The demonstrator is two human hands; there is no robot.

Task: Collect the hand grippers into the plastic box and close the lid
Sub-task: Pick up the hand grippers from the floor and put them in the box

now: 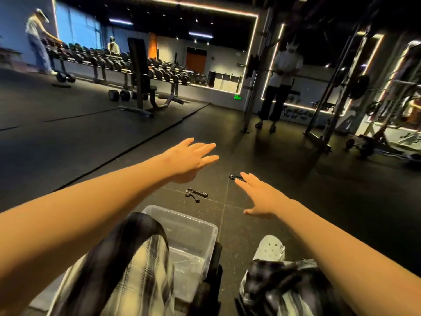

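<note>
While crouched low over the dark floor (250, 144), reaches forward with both bare arms at once. Holds the left hand (189, 158) out highest and farthest, palm down, fingers straight and fanned apart, released and grasping nothing, hovering over the floor beyond the nearer hand gripper (196, 194). Stretches the right hand (259, 197) lower and closer in, palm turned down and slightly inward, thumb splayed wide, fingers straight and unclenched, fingertips lying at the near end of the farther hand gripper (234, 177). Cannot tell whether those fingertips touch it or only cover it from above.

Counts two hands, both empty. Counts two hand grippers, both black, both lying flat on the floor and apart from each other: the nearer one just past the far rim of the plastic box (213, 228), between the two forearms; the farther one up and to the right, partly hidden under the right fingertips. Counts one plastic box, clear, lidless, standing on the floor between the knees, partly hidden by a plaid trouser leg (141, 258). Cannot make out its contents. Shows one white clog (271, 247) to the right of the box.

Beyond, counts one long dumbbell rack (159, 71), one bench (141, 65) before it, one standing person (282, 87) at the right and another person (36, 42) at the far left.
</note>
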